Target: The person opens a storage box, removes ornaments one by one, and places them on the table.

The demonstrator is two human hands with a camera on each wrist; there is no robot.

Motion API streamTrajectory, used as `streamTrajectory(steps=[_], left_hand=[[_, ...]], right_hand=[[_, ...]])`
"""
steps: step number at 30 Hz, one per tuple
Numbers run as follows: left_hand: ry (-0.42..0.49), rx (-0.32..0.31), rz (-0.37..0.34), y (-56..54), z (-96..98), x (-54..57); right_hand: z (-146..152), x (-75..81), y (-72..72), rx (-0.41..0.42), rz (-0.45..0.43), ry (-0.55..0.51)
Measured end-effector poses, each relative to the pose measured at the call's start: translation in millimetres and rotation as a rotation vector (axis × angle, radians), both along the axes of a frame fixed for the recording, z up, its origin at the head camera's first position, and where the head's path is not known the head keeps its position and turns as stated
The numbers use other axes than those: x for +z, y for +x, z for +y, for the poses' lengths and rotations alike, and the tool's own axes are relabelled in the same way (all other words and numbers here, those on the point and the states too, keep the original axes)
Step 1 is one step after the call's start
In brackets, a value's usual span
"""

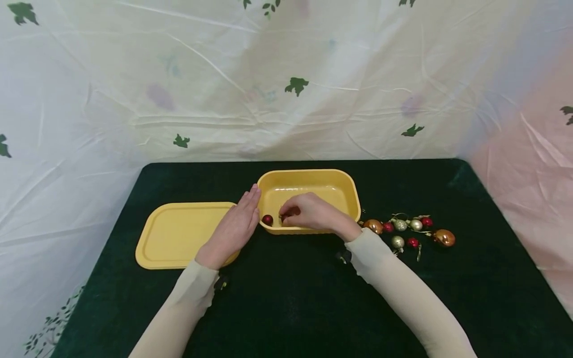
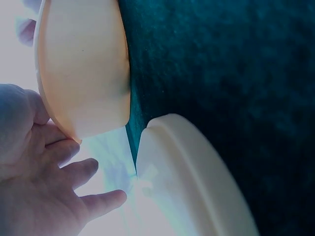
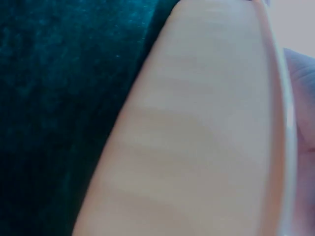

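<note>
A yellow box stands open at the far middle of the table. My left hand, fingers extended, touches the box's left rim; the left wrist view shows the fingers beside the outer wall. Inside the box, over its front left part, my right hand pinches a small dark red Christmas bauble, mostly hidden by the fingers. Another dark red bauble lies in the front left corner. The right wrist view is mostly the box's outer wall, with part of the hand behind the rim.
A flat yellow lid lies left of the box, partly under the left forearm. To the right are several baubles: copper, gold and red. Dark green cloth covers the table; a patterned white curtain hangs behind.
</note>
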State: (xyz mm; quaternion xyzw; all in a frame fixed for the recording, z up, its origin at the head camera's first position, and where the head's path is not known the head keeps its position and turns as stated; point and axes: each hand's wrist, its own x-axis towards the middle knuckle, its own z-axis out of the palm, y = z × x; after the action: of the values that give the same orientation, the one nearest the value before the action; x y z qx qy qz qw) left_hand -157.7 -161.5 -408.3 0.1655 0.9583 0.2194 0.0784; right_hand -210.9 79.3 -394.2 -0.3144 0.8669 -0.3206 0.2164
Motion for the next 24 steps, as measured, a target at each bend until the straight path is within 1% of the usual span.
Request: streamTrajectory(steps=[4,11,13,20,24], left_hand=[[0.001,-0.003,-0.001,0.4,0.5,0.1],[0.003,0.0,0.0,0.6,0.3,1.5],[0.003,0.002,-0.004,0.5,0.1,1.6],[0.0,-0.016,0.013,-0.3,-0.6,1.4],[0.001,-0.018,0.008,-0.4,-0.7,1.4]], right_hand=[[8,6.1,7.6,-0.051,0.033,-0.048],[22,16.6,21.1,-0.11,0.109,-0.115],[27,19.2,24.9,-0.123,0.117,-0.135],[49,27.0,37.1,-0.165,0.152,-0.236],[62,32.5,45.3,-0.213,0.176,-0.249]])
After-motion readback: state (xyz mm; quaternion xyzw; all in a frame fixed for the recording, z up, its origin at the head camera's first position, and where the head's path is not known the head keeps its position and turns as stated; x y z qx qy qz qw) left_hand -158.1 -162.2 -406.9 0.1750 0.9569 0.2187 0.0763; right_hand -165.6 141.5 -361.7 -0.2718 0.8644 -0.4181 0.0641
